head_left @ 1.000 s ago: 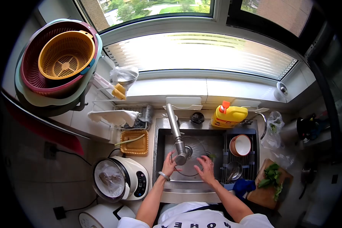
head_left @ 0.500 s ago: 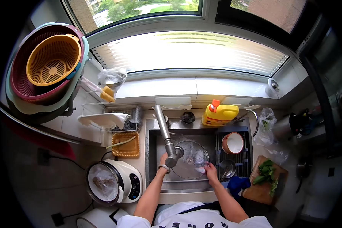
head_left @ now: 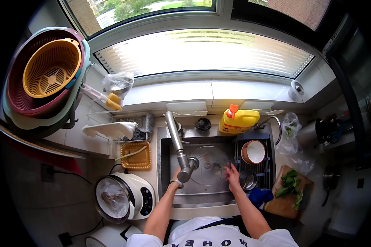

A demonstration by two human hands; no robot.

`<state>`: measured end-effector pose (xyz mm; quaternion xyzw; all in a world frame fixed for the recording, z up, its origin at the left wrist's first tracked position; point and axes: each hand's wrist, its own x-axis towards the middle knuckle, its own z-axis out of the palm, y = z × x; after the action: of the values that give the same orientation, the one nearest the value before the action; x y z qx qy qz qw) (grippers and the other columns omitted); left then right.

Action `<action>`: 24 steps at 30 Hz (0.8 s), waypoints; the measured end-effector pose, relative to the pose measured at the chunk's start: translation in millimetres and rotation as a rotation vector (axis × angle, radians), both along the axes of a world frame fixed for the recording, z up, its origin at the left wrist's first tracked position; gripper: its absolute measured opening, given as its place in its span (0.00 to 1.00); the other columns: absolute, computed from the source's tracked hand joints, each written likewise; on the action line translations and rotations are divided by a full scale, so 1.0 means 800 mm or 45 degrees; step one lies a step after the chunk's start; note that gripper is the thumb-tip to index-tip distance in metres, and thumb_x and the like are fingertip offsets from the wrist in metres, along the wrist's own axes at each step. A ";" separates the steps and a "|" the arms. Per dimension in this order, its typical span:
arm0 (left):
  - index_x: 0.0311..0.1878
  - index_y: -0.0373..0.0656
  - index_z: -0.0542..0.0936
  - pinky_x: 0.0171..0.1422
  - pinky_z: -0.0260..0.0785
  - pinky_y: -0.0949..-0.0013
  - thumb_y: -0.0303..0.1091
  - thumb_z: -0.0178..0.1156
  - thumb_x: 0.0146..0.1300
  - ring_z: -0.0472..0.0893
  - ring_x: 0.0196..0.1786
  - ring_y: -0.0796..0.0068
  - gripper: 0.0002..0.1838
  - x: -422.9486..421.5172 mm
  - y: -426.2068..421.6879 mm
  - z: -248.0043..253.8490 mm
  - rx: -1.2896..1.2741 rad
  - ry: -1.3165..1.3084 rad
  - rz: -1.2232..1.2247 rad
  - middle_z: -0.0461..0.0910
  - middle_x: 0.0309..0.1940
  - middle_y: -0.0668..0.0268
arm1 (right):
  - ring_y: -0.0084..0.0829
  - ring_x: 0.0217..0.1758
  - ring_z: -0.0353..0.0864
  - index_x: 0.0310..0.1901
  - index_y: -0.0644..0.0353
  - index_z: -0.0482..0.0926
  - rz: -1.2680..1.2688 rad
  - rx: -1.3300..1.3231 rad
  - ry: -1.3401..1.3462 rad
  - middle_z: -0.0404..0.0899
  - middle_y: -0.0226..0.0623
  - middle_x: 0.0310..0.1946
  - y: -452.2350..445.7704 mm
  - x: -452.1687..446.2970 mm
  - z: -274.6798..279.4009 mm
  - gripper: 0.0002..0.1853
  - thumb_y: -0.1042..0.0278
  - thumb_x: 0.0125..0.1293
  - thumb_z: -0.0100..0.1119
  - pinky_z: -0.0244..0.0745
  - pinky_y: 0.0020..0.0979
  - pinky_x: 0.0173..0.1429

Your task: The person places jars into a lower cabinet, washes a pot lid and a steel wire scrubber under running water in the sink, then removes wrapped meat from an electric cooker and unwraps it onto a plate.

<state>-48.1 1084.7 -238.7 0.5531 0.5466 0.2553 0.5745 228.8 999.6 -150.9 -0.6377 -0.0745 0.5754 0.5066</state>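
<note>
A round clear glass lid (head_left: 206, 175) is held inside the steel sink (head_left: 187, 200), partly under the metal faucet (head_left: 176, 138). My right hand (head_left: 232, 175) grips the lid's right rim, fingers curled at the edge. My left hand (head_left: 176, 176) is at the lid's left side, beneath the faucet head; its fingers are mostly hidden. A grey band is round my left wrist. Just right of my right hand, a small metal pan (head_left: 248, 179) and a white-and-brown bowl (head_left: 253, 152) rest on the dark rack.
A yellow bottle (head_left: 238, 121) stands behind the sink. Leafy greens (head_left: 290, 184) lie on a wooden board (head_left: 282, 203) beside a blue cloth (head_left: 259, 197). To the left are a brown tray (head_left: 142, 159), a white cooker (head_left: 141, 193) and stacked colanders (head_left: 18, 88).
The view has shifted rightward. My right hand has moved outward to the lid's right edge, and the lid has shifted and tilted differently. My left hand has slid under the faucet head.
</note>
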 end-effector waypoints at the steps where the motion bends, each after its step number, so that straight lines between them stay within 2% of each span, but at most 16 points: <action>1: 0.44 0.44 0.79 0.38 0.71 0.66 0.52 0.59 0.61 0.79 0.34 0.71 0.20 0.004 -0.002 -0.003 -0.002 -0.005 -0.001 0.81 0.31 0.66 | 0.22 0.44 0.75 0.65 0.53 0.65 0.018 0.041 -0.055 0.77 0.31 0.51 -0.001 0.004 0.012 0.23 0.67 0.69 0.50 0.69 0.25 0.44; 3: 0.48 0.48 0.76 0.37 0.74 0.68 0.49 0.58 0.63 0.80 0.35 0.75 0.18 0.020 -0.009 -0.007 -0.527 -0.241 0.111 0.81 0.32 0.68 | 0.21 0.45 0.75 0.65 0.56 0.65 -0.004 0.072 -0.072 0.77 0.32 0.50 -0.009 0.007 0.033 0.23 0.65 0.69 0.50 0.68 0.24 0.46; 4: 0.48 0.48 0.76 0.37 0.74 0.68 0.49 0.58 0.63 0.80 0.35 0.75 0.18 0.031 -0.009 0.011 -0.532 -0.248 0.107 0.81 0.32 0.68 | 0.21 0.45 0.75 0.63 0.55 0.67 -0.062 0.076 -0.045 0.77 0.32 0.49 -0.015 0.008 0.038 0.21 0.63 0.70 0.50 0.67 0.25 0.48; 6: 0.51 0.38 0.72 0.46 0.75 0.64 0.37 0.41 0.72 0.77 0.44 0.72 0.15 0.050 -0.004 0.074 -0.714 -0.142 0.049 0.78 0.45 0.60 | 0.21 0.46 0.75 0.61 0.54 0.69 -0.123 0.076 -0.025 0.78 0.31 0.48 -0.027 0.008 0.036 0.19 0.61 0.70 0.49 0.66 0.25 0.51; 7: 0.51 0.38 0.72 0.46 0.75 0.64 0.37 0.41 0.72 0.77 0.44 0.72 0.15 0.052 -0.007 0.070 -0.718 -0.144 0.045 0.78 0.45 0.60 | 0.21 0.46 0.75 0.56 0.53 0.71 -0.300 0.166 0.075 0.78 0.31 0.46 -0.034 0.003 0.022 0.16 0.58 0.70 0.49 0.64 0.25 0.53; 9: 0.45 0.39 0.71 0.48 0.74 0.64 0.41 0.42 0.71 0.77 0.43 0.70 0.15 0.054 -0.011 0.062 -0.984 -0.437 0.427 0.76 0.41 0.61 | 0.22 0.46 0.75 0.51 0.52 0.74 -0.483 0.257 0.178 0.78 0.30 0.45 -0.047 -0.008 -0.012 0.14 0.55 0.71 0.49 0.63 0.25 0.55; 10: 0.45 0.39 0.71 0.48 0.74 0.64 0.41 0.42 0.71 0.77 0.43 0.70 0.15 0.059 -0.015 0.061 -0.984 -0.435 0.425 0.76 0.41 0.61 | 0.22 0.45 0.74 0.46 0.52 0.75 -0.475 0.209 0.125 0.77 0.29 0.42 -0.050 -0.015 -0.028 0.14 0.52 0.70 0.49 0.62 0.25 0.56; 12: 0.41 0.38 0.69 0.51 0.72 0.63 0.39 0.49 0.67 0.76 0.42 0.67 0.12 0.068 -0.023 0.057 -0.921 -0.278 0.689 0.72 0.35 0.63 | 0.23 0.42 0.72 0.36 0.54 0.77 -0.484 0.070 -0.062 0.76 0.27 0.35 -0.050 -0.031 -0.045 0.15 0.51 0.69 0.50 0.60 0.24 0.57; 13: 0.41 0.38 0.69 0.51 0.72 0.63 0.39 0.49 0.67 0.76 0.42 0.67 0.12 0.061 -0.023 0.044 -0.916 -0.274 0.690 0.72 0.35 0.63 | 0.23 0.42 0.72 0.36 0.54 0.77 -0.484 0.072 -0.056 0.76 0.27 0.35 -0.049 -0.036 -0.051 0.15 0.51 0.69 0.50 0.60 0.24 0.57; 15: 0.41 0.38 0.69 0.55 0.70 0.62 0.32 0.54 0.61 0.75 0.39 0.69 0.10 0.040 -0.019 0.034 -0.881 -0.609 0.636 0.69 0.33 0.63 | 0.22 0.40 0.70 0.37 0.56 0.76 -0.514 0.229 -0.107 0.74 0.28 0.33 -0.049 -0.045 -0.061 0.12 0.56 0.67 0.50 0.58 0.23 0.57; 16: 0.41 0.38 0.69 0.55 0.70 0.62 0.32 0.54 0.61 0.75 0.39 0.69 0.10 0.032 -0.018 0.037 -0.881 -0.602 0.638 0.69 0.33 0.63 | 0.24 0.38 0.69 0.42 0.60 0.76 -0.522 0.241 0.109 0.73 0.30 0.35 -0.048 -0.044 -0.064 0.11 0.64 0.65 0.48 0.62 0.22 0.53; 17: 0.47 0.43 0.71 0.52 0.69 0.69 0.36 0.57 0.62 0.75 0.43 0.76 0.13 0.024 -0.019 0.041 -0.763 -0.620 0.522 0.71 0.39 0.67 | 0.24 0.38 0.69 0.42 0.60 0.76 -0.523 0.237 0.116 0.73 0.30 0.35 -0.046 -0.042 -0.068 0.11 0.64 0.65 0.48 0.62 0.22 0.53; 18: 0.53 0.48 0.72 0.50 0.68 0.75 0.41 0.59 0.64 0.74 0.46 0.82 0.17 0.019 -0.017 0.053 -0.645 -0.639 0.406 0.74 0.44 0.72 | 0.26 0.40 0.71 0.45 0.62 0.74 -0.391 0.239 0.256 0.74 0.33 0.39 -0.045 -0.033 -0.088 0.12 0.67 0.64 0.46 0.64 0.23 0.52; 19: 0.53 0.48 0.72 0.50 0.68 0.75 0.41 0.59 0.64 0.74 0.46 0.82 0.17 0.012 -0.015 0.064 -0.645 -0.635 0.408 0.74 0.44 0.72 | 0.27 0.43 0.74 0.49 0.64 0.73 -0.257 0.241 0.395 0.74 0.35 0.44 -0.042 -0.030 -0.092 0.14 0.71 0.64 0.45 0.67 0.24 0.52; 21: 0.58 0.45 0.71 0.50 0.69 0.77 0.38 0.58 0.65 0.75 0.47 0.82 0.19 0.001 -0.010 0.087 -0.517 -0.749 0.212 0.75 0.47 0.70 | 0.29 0.47 0.75 0.52 0.65 0.71 -0.212 0.189 0.402 0.74 0.39 0.48 -0.033 -0.034 -0.083 0.16 0.74 0.63 0.44 0.70 0.25 0.52; 24: 0.59 0.41 0.70 0.51 0.70 0.75 0.36 0.59 0.64 0.77 0.46 0.81 0.22 0.004 -0.004 0.150 -0.396 -0.680 0.238 0.76 0.48 0.67 | 0.33 0.54 0.76 0.56 0.65 0.68 -0.131 0.090 0.450 0.73 0.44 0.54 -0.015 -0.041 -0.067 0.20 0.79 0.62 0.42 0.73 0.28 0.55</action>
<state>-45.2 1081.6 -118.4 0.3194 0.4573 0.3565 0.7495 195.8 987.2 -204.3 -0.5114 0.0280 0.6490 0.5626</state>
